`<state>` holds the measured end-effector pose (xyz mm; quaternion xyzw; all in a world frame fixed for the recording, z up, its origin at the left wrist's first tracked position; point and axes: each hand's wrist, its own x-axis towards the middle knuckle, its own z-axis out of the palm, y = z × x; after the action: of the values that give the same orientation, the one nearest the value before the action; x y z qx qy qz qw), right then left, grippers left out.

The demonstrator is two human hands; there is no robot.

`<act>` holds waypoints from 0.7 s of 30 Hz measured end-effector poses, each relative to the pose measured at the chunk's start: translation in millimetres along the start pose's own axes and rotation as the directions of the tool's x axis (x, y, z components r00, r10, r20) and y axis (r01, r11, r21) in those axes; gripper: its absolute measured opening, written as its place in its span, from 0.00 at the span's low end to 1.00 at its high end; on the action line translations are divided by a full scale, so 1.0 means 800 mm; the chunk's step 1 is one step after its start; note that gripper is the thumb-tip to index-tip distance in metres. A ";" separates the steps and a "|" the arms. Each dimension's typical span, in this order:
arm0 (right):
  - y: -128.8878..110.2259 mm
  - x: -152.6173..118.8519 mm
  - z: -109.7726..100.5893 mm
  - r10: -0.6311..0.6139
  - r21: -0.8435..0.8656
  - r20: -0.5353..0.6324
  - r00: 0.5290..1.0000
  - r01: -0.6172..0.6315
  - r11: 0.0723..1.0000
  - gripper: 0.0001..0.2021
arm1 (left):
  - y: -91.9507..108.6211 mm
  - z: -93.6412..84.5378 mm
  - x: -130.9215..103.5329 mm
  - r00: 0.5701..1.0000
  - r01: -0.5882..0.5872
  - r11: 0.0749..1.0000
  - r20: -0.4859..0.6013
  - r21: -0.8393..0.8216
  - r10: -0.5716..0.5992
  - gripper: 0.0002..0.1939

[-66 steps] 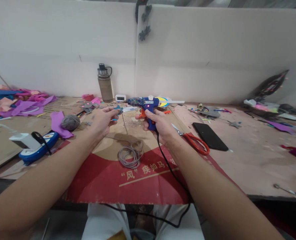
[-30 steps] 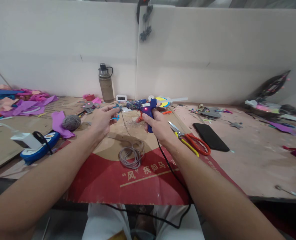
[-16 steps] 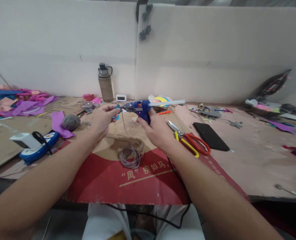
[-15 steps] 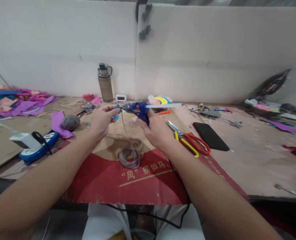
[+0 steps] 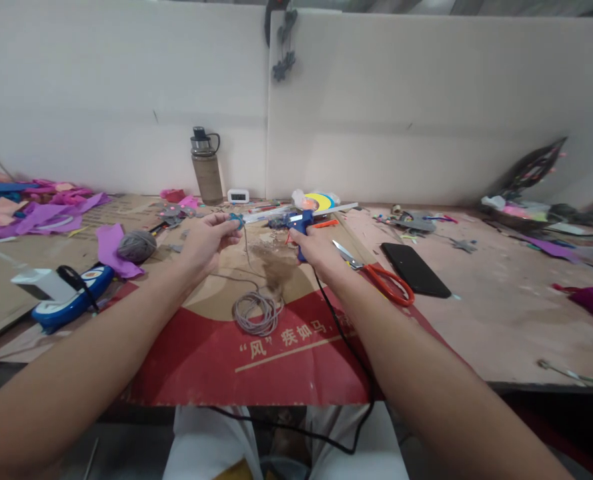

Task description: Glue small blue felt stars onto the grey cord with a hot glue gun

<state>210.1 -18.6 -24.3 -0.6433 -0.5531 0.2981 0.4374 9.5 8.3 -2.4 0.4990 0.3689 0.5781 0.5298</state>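
Between the fingertips of my left hand (image 5: 207,241) is a small blue piece (image 5: 236,221). A thin grey cord hangs from it and runs down to a loose coil (image 5: 257,313) on the red and tan cardboard (image 5: 201,367). My right hand (image 5: 310,247) is wrapped round a blue glue gun (image 5: 300,225), with a pale glue stick poking out of its back to the right. The gun's nozzle points left, apart from the blue piece. A black cable drops from its handle.
Red-handled scissors (image 5: 389,285) and a black phone (image 5: 415,269) lie right of my right hand. A grey yarn ball (image 5: 137,246) and blue power strip (image 5: 73,300) are at left. A bottle (image 5: 207,170) stands by the back wall, near a small white clock (image 5: 238,196).
The glue gun has moved right and slightly down, away from the blue piece, and turned. My left hand still holds the piece. The view has shifted slightly.
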 end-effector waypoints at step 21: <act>-0.024 -0.020 0.039 -0.363 0.488 0.080 0.928 0.281 0.826 0.02 | -0.022 0.025 -0.020 0.981 -0.109 0.979 0.177 0.171 0.078 0.11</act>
<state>170.9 -26.4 -22.4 -0.3879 -0.6006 0.3978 0.5749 31.8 -6.7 -17.6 0.6090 0.3495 0.5223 0.4839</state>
